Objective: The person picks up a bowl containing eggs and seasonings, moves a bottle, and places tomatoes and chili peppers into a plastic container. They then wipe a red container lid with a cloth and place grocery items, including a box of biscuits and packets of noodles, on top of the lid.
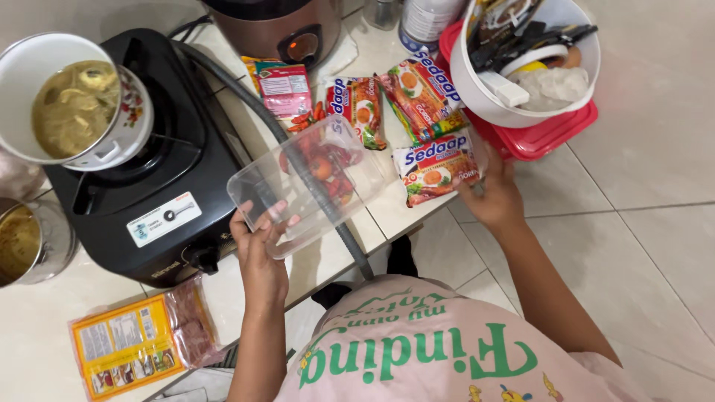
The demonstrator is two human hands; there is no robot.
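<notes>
White tiled worktop (387, 216) below: your left hand (261, 249) grips the clear plastic container (302, 186) above the chillies; your right hand (495, 197) pinches the nearest noodle packet (436, 167); keep the container level

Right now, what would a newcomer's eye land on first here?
The clear plastic container held up in the left hand at centre, with red chillies showing through it. Just right, the right hand rests on one of three noodle packets on the white counter. At far left, a white pot sits on the black stove.
</notes>
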